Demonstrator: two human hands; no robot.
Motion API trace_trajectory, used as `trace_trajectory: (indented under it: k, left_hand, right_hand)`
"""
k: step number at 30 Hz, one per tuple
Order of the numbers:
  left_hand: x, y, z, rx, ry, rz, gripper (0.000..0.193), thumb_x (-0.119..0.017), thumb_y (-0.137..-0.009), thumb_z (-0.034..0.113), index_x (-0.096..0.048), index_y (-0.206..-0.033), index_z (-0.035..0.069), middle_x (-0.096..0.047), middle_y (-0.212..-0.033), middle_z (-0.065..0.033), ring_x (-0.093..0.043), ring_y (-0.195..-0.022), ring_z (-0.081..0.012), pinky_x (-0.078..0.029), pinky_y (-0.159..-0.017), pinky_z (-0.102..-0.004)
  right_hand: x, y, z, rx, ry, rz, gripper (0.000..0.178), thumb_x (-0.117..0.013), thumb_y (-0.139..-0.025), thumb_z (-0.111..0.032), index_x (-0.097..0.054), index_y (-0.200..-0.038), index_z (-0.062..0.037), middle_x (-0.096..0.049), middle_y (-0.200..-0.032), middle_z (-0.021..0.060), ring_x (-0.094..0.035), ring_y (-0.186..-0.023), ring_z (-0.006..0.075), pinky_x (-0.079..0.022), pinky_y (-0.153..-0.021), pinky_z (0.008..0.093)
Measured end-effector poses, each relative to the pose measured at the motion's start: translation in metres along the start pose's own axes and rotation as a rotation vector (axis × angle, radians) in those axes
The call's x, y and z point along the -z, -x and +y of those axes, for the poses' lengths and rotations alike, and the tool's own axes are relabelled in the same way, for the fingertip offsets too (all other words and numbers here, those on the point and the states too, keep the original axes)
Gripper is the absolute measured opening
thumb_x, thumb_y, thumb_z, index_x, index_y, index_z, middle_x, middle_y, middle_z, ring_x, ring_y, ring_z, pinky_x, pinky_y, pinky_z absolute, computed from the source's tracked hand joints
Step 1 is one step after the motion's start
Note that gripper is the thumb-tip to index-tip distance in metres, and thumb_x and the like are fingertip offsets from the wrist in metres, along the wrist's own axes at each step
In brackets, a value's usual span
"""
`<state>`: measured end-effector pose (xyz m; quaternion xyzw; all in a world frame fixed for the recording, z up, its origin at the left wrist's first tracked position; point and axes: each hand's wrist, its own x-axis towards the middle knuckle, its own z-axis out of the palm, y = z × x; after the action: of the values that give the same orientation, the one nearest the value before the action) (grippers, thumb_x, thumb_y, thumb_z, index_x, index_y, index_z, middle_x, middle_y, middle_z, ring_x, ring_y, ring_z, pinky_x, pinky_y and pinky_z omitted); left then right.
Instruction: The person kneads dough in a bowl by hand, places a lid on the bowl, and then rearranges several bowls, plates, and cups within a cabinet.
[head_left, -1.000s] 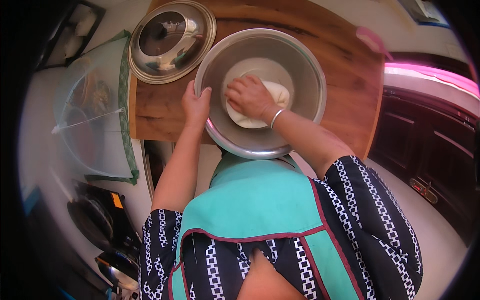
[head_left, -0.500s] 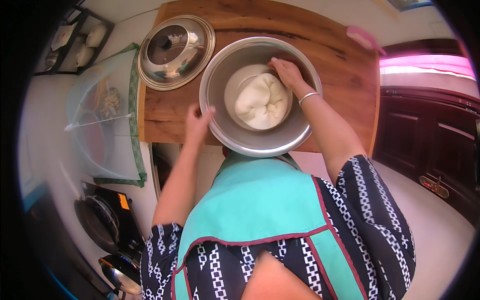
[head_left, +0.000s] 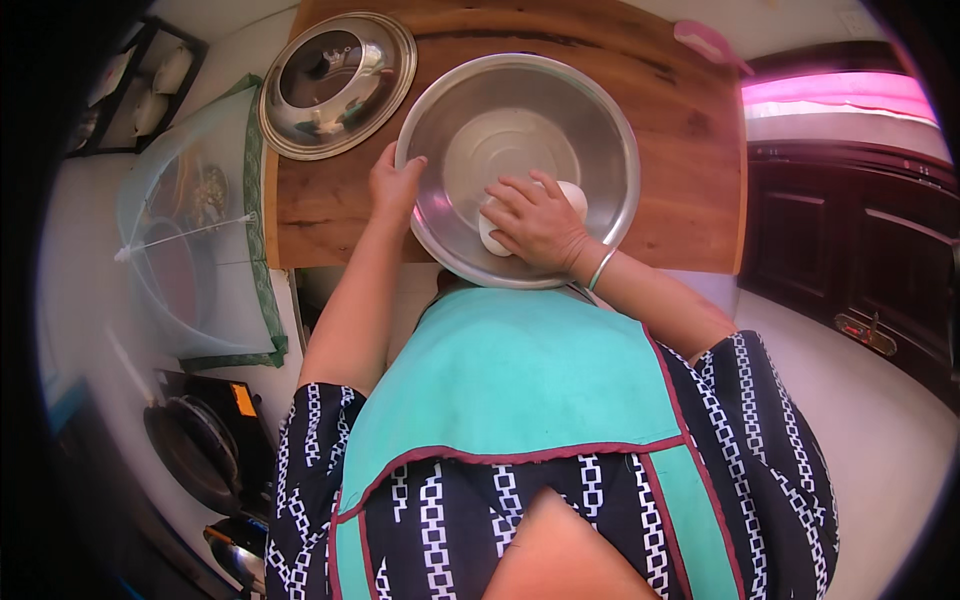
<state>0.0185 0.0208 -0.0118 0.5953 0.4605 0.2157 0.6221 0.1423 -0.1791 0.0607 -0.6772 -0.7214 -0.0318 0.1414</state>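
A wide metal basin (head_left: 460, 240) sits at the near edge of the wooden table. My left hand (head_left: 397, 185) grips its left rim, the thumb over the edge and the fingers outside. Inside, a smooth white ball of dough (head_left: 494, 240) lies against the near right part of the basin. My right hand (head_left: 535, 222), with a bangle at the wrist, is on top of the dough, its fingers curled over it and hiding much of it. A pale film coats the basin's bare bottom.
A metal lid with a glass centre (head_left: 345, 85) rests at the table's back left. On the wooden table (head_left: 690, 170), a pink object (head_left: 708, 42) stands at the far right corner. Left are a mesh food cover (head_left: 190, 240) and a dark pan (head_left: 190, 450). A dark cabinet (head_left: 850, 230) stands right.
My right hand has come from the basin's far inner side onto the dough. The dough has shifted nearer and now looks smooth instead of folded. My left hand has closed on the rim.
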Motion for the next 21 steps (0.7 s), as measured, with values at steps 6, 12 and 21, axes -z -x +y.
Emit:
trace_trajectory:
  k: [6, 12, 21]
  left_hand:
    - [-0.001, 0.009, 0.001, 0.002, 0.074, 0.013, 0.029, -0.063, -0.078, 0.01, -0.061, -0.105, -0.001, -0.065, -0.089, -0.006, -0.059, -0.079, -0.0124, -0.047, -0.072, -0.0267]
    - [0.0, 0.002, 0.017, 0.049, -0.037, 0.005, 0.028, -0.063, -0.079, 0.009, -0.06, -0.106, 0.0, -0.064, -0.09, -0.0038, -0.058, -0.081, -0.0105, -0.046, -0.073, -0.0249]
    - [0.007, 0.004, -0.002, -0.044, -0.106, 0.069, 0.028, -0.063, -0.077, 0.011, -0.062, -0.104, 0.003, -0.065, -0.084, -0.0055, -0.059, -0.077, -0.0123, -0.047, -0.071, -0.0279]
  right_hand:
    - [-0.054, -0.02, 0.024, -0.025, -0.092, 0.061, 0.016, -0.06, -0.081, -0.025, -0.061, -0.095, -0.0176, -0.058, -0.106, 0.0039, -0.053, -0.104, 0.0222, -0.039, -0.09, 0.0432]
    - [-0.08, -0.077, 0.063, -0.251, -0.199, -0.276, 0.025, -0.058, -0.082, -0.034, -0.064, -0.097, -0.0153, -0.061, -0.102, 0.0055, -0.056, -0.101, 0.024, -0.039, -0.089, 0.0384]
    - [-0.002, -0.061, 0.075, -0.242, -0.66, -0.583, 0.066, -0.074, -0.065, -0.034, -0.056, -0.122, -0.0068, -0.06, -0.114, 0.0148, -0.056, -0.108, 0.0319, -0.043, -0.093, 0.0392]
